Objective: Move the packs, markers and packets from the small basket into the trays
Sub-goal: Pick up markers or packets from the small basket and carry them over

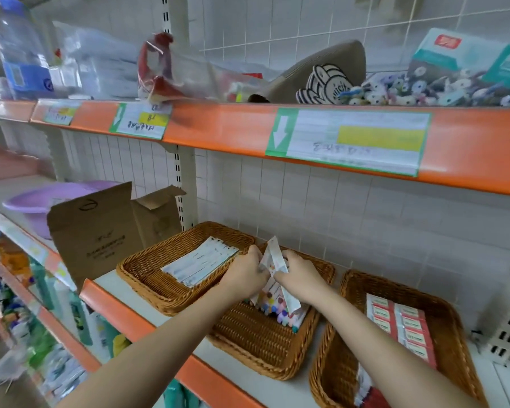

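A shop shelf with an orange front lip [147, 322] and a white tiled wall behind carries three woven wicker trays in a row. Left of the fingers, the left brown wicker tray [147, 278] holds a stack of flat white paper packets [199, 262], their long axis running from near-left to far-right. The left hand [245, 273] curls its fingers round the near edge of a clear pack of coloured markers [273, 304], and the right hand [299, 278] pinches a narrow white pack [280, 272] just beside it; both are closed on the goods, fingers pressed together rather than spread. The packs stand tilted over the middle wicker tray [256, 340], long axis steeply raised, top ends pointing up and away towards the wall above the knuckles, coloured marker caps hanging below the palms. Right of the fingers, the right wicker tray [465, 325] already has red and white flat packs [401, 328] laid in two rows, lengthwise front to back.

By my reading the job is well on: two trays are stocked, and the marker packs are being settled into the middle one. The small basket itself is not in view, so what remains in it cannot be told.
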Tool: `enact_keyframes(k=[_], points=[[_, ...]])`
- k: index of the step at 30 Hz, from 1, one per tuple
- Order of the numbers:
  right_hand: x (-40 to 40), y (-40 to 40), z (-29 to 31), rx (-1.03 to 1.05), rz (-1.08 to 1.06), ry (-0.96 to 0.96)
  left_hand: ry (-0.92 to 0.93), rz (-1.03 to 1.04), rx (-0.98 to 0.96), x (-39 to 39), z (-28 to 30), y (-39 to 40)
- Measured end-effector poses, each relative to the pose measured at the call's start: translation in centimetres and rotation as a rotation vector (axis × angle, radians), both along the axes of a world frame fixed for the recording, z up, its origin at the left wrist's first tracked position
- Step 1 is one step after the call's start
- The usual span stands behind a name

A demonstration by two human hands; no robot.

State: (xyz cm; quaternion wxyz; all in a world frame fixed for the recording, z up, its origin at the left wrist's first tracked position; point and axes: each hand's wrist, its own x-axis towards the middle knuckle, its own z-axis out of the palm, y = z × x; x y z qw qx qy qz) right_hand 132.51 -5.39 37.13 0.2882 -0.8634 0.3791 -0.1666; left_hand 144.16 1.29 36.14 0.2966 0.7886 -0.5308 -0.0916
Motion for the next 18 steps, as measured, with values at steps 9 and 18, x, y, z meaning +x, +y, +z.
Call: enact_keyframes(k=[9,18], points=[[6.7,-0.5,-0.3,-0.013,-0.001,0.016,-0.062,-0.031,-0.009,8.6,-0.4,-1.1],[17.8,1.2,-0.4,0.047,-0.154,0.123,-0.116,-0.126,0.091,21.4,-0.4,-0.7]])
